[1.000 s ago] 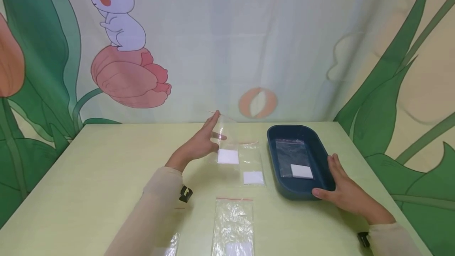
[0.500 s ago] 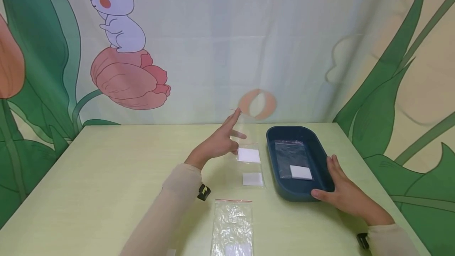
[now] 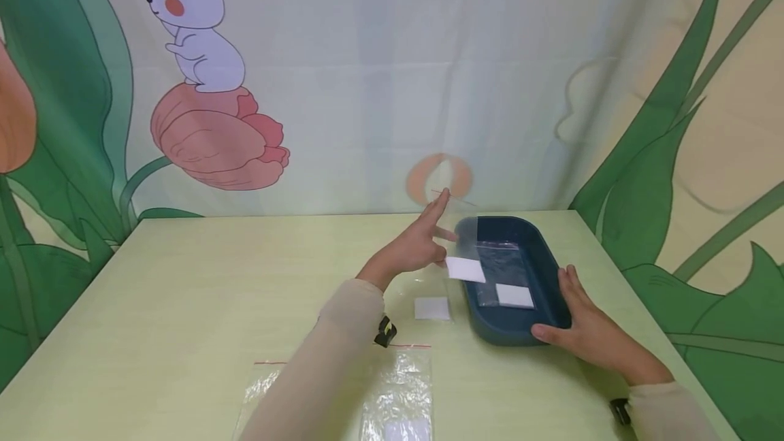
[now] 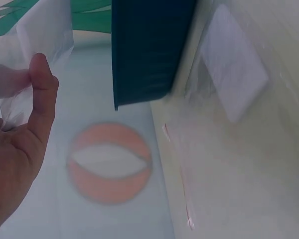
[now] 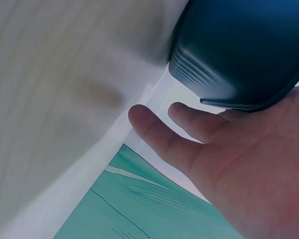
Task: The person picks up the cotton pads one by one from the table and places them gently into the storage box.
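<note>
My left hand (image 3: 412,243) pinches a clear zip bag (image 3: 465,269) with a white square piece low in it. The bag hangs upright over the left side of a dark blue tray (image 3: 508,337). In the left wrist view, the thumb and a bent finger grip the crinkled plastic. Inside the tray lies a similar bag (image 3: 514,296), also with a white piece. At the tray's near right corner, my right hand (image 3: 591,332) rests against its outer side, thumb at the rim. The right wrist view shows two nearly straight fingers (image 5: 164,137) below the tray's edge.
Just left of the tray lies another clear bag (image 3: 431,308) with a white piece. Near the front are a wrinkled bag (image 3: 398,386) and, partly hidden by the left sleeve, one more bag (image 3: 260,380). A printed curtain (image 3: 337,87) hangs behind the table (image 3: 245,278).
My left hand has carried the zip bag rightward, from beside the bag on the table to over the tray's left edge. My right hand stays at the tray.
</note>
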The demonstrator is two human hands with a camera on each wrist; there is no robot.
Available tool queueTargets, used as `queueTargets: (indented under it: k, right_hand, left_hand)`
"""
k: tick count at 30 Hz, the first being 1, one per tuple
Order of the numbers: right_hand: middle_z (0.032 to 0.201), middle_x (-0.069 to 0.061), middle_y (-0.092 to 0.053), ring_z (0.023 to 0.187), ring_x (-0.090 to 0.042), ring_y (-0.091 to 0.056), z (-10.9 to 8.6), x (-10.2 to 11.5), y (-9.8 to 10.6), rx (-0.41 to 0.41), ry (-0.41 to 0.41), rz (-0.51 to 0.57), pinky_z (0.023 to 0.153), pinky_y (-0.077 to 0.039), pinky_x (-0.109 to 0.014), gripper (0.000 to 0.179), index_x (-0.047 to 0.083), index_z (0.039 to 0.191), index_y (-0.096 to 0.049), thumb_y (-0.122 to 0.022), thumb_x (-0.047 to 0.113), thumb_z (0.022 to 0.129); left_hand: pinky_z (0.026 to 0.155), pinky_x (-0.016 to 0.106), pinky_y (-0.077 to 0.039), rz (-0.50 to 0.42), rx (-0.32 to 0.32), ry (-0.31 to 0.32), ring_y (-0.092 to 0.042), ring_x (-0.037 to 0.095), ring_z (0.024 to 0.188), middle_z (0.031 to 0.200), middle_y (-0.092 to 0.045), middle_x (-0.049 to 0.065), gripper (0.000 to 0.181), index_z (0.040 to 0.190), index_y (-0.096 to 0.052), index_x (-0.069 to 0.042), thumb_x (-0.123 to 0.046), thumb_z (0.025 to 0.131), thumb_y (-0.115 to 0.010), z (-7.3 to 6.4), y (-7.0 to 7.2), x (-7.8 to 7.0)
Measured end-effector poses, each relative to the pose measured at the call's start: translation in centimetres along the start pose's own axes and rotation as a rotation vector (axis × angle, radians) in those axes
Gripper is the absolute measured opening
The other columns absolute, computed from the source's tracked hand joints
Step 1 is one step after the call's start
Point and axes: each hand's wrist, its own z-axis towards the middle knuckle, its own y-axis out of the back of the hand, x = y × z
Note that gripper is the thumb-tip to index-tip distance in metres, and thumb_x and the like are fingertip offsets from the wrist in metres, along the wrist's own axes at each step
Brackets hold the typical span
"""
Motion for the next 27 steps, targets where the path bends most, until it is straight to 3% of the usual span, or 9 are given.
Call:
queueTargets:
  k: [6,14,17,19,21,24,26,27]
  right_hand:
    - [0.163,-0.021,0.022,0.14,-0.062,-0.012,0.1,-0.1,0.1,-0.002,0.008,0.006,0.102,-0.026,-0.076,0.119,-0.001,0.158,0.011,-0.073,0.048,0.09]
    - [0.163,-0.023,0.021,0.141,-0.062,-0.01,0.1,-0.1,0.1,-0.007,0.018,0.017,0.103,-0.024,-0.076,0.119,0.0,0.159,0.011,-0.074,0.048,0.09]
    - [0.163,-0.023,0.02,0.142,-0.061,-0.009,0.1,-0.2,0.2,-0.009,0.017,0.019,0.104,-0.023,-0.076,0.119,0.0,0.159,0.011,-0.074,0.047,0.09]
    - [0.163,-0.023,0.02,0.142,-0.061,-0.009,0.0,-0.3,0.2,-0.007,0.016,0.02,0.104,-0.023,-0.076,0.119,0.0,0.159,0.011,-0.074,0.047,0.09]
    - [0.163,-0.023,0.02,0.142,-0.06,-0.009,0.1,-0.3,0.2,-0.007,0.017,0.02,0.104,-0.023,-0.076,0.118,0.0,0.159,0.01,-0.074,0.047,0.09]
    - [0.163,-0.023,0.02,0.142,-0.06,-0.009,0.1,-0.4,0.1,-0.006,0.016,0.022,0.103,-0.023,-0.076,0.118,0.0,0.159,0.01,-0.074,0.046,0.09]
    - [0.163,-0.022,0.02,0.142,-0.06,-0.009,0.1,-0.4,0.1,-0.006,0.018,0.022,0.103,-0.023,-0.076,0.118,0.0,0.159,0.01,-0.074,0.046,0.09]
    - [0.163,-0.022,0.02,0.143,-0.06,-0.009,0.1,-0.4,0.2,-0.006,0.02,0.024,0.104,-0.023,-0.076,0.118,0.0,0.159,0.01,-0.074,0.046,0.09]
  left_hand:
    - [0.073,0.045,-0.058,-0.022,0.015,-0.02,-0.057,0.024,0.125,0.168,0.008,0.002,0.111,0.163,0.001,-0.027,0.025,0.08,-0.05,1.6,-1.8,0.6]
    - [0.069,0.035,-0.057,0.041,0.033,0.011,-0.059,0.022,0.117,0.168,0.005,0.001,0.109,0.164,0.002,-0.024,0.022,0.08,-0.052,3.8,-4.3,1.7]
    - [0.083,0.028,-0.052,0.141,0.045,0.013,-0.043,0.02,0.137,0.169,0.004,0.001,0.107,0.163,0.003,-0.019,0.019,0.081,-0.054,4.8,-5.3,2.0]
    - [0.089,0.026,-0.048,0.199,0.054,0.014,-0.037,0.021,0.141,0.169,0.005,0.002,0.106,0.163,0.004,-0.016,0.018,0.082,-0.055,5.4,-5.9,2.0]
    - [0.099,0.022,-0.039,0.26,0.06,0.019,-0.02,0.016,0.149,0.169,0.004,0.003,0.103,0.163,0.004,-0.014,0.015,0.084,-0.056,5.8,-6.5,1.9]
    - [0.108,0.022,-0.031,0.318,0.069,0.016,-0.015,0.016,0.151,0.169,0.002,0.007,0.097,0.162,0.002,-0.01,0.012,0.088,-0.055,6.4,-7.3,1.9]
    - [0.111,0.019,-0.022,0.353,0.075,0.018,-0.002,0.013,0.152,0.169,0.001,0.007,0.092,0.162,0.002,-0.009,0.009,0.091,-0.053,6.8,-7.8,1.9]
    - [0.112,0.019,-0.019,0.367,0.077,0.019,-0.002,0.013,0.152,0.169,0.0,0.007,0.089,0.162,0.001,-0.009,0.007,0.093,-0.052,7.0,-8.0,1.9]
